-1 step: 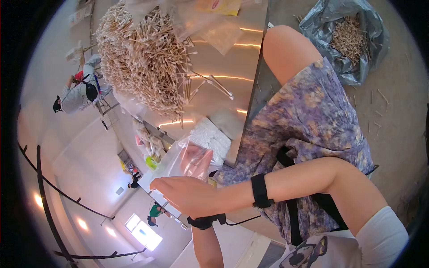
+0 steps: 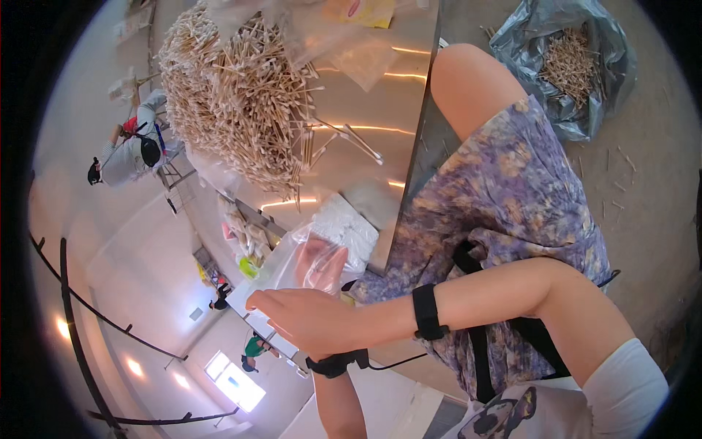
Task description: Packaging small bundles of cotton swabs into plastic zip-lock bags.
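My right hand (image 2: 311, 318) reaches in from the right across the lower middle, back of the hand showing, its fingers curled at the near end of a clear plastic bag (image 2: 281, 267). My left forearm (image 2: 338, 406) rises from the lower edge and passes beneath it. Beyond, my left hand (image 2: 322, 265) shows through the clear film, fingers bent and close together; what lies under its fingertips is hidden. Against it, at the table's corner, rests a clear-wrapped block of densely packed white pieces (image 2: 344, 228).
A big heap of cotton swabs (image 2: 234, 95) covers much of the metal table (image 2: 365, 95), with strays near its edge and plastic film above. On the floor, a dark plastic bag (image 2: 504, 44) holds more swabs. Several people stand in the background at left.
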Tool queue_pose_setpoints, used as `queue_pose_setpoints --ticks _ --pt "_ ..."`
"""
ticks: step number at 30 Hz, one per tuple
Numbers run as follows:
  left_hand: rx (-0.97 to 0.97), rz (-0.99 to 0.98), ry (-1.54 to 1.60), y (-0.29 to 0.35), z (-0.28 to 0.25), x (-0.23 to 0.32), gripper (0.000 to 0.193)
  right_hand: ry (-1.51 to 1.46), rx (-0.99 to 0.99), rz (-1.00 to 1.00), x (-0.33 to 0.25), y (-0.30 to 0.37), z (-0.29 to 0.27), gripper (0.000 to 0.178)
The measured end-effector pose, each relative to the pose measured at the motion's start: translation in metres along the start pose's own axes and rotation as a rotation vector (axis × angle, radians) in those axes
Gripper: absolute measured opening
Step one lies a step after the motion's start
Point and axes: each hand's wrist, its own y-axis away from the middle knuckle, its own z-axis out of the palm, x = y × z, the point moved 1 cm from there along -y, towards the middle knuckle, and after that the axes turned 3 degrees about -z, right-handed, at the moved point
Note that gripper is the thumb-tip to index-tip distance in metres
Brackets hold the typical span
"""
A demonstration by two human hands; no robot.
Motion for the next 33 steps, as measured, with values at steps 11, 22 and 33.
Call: queue_pose_setpoints --ticks 11,22,33 --pt "0.297 0.517 0.781 -0.016 -0.066 -0.060 0.036 -0.078 0.343 -0.110 0.027 -0.011 -0.053 0.026" --pt "0.462 0.407 0.728 -0.072 0.080 -0.019 0.030 0.385 0.051 0.030 0.108 0.009 -0.068 0.073" --pt "0.478 0.400 0.699 -0.052 0.091 -0.036 0.025 -0.138 0.205 0.283 0.114 0.014 -0.091 0.059"
